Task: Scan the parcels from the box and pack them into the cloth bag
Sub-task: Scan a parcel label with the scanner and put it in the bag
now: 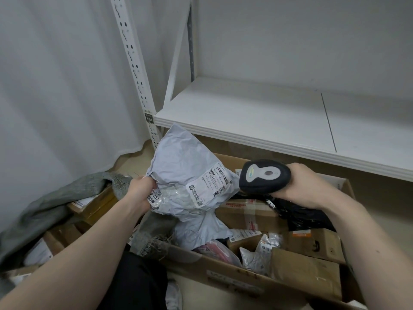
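My left hand (140,191) grips the left edge of a pale grey plastic mailer parcel (178,166), held up above the cardboard box (234,280). Its white shipping label (211,184) faces up and right. My right hand (306,186) holds a black handheld barcode scanner (264,175), its head close to the label. The box below holds several parcels: brown cartons, grey and silver mailers, a black bag. At the left lies the grey-green cloth bag (55,198), open, with brown cartons inside.
A white metal shelf (279,121) juts out just above the box, its slotted upright post (136,70) behind the parcel. A white curtain (55,86) hangs at the left. My dark trouser leg (136,285) is at the bottom centre.
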